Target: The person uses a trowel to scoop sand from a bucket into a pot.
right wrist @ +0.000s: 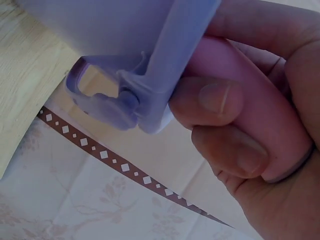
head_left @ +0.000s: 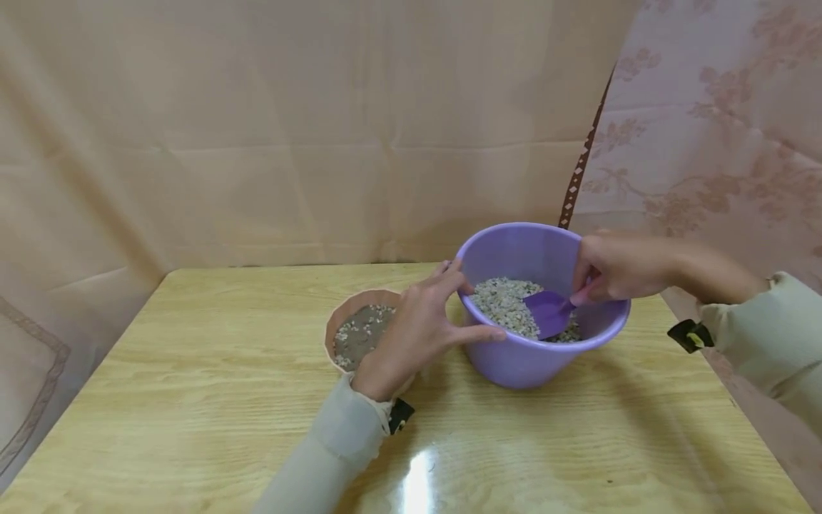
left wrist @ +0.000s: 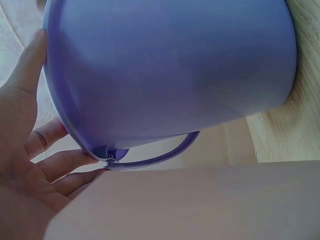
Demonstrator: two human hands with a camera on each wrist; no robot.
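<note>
A purple bucket (head_left: pixel 526 357) stands on the wooden table (head_left: pixel 193 400), part filled with pale gravel (head_left: pixel 504 303). My right hand (head_left: pixel 613 271) grips the pink handle (right wrist: pixel 240 115) of a purple scoop (head_left: pixel 547 313) whose blade lies in the gravel. My left hand (head_left: pixel 417 328) rests with spread fingers against the bucket's left rim and wall (left wrist: pixel 165 70); the thumb (left wrist: pixel 27 60) and fingertips touch it. Just left of the bucket sits a small pink pot (head_left: pixel 349 314) holding soil topped with some gravel, partly hidden behind my left hand.
Beige cloth (head_left: pixel 289 143) hangs behind the table, and a flowered pink curtain (head_left: pixel 713 128) hangs on the right. The bucket's hinged handle (left wrist: pixel 160 152) hangs down its side. The table's right edge runs close beside the bucket.
</note>
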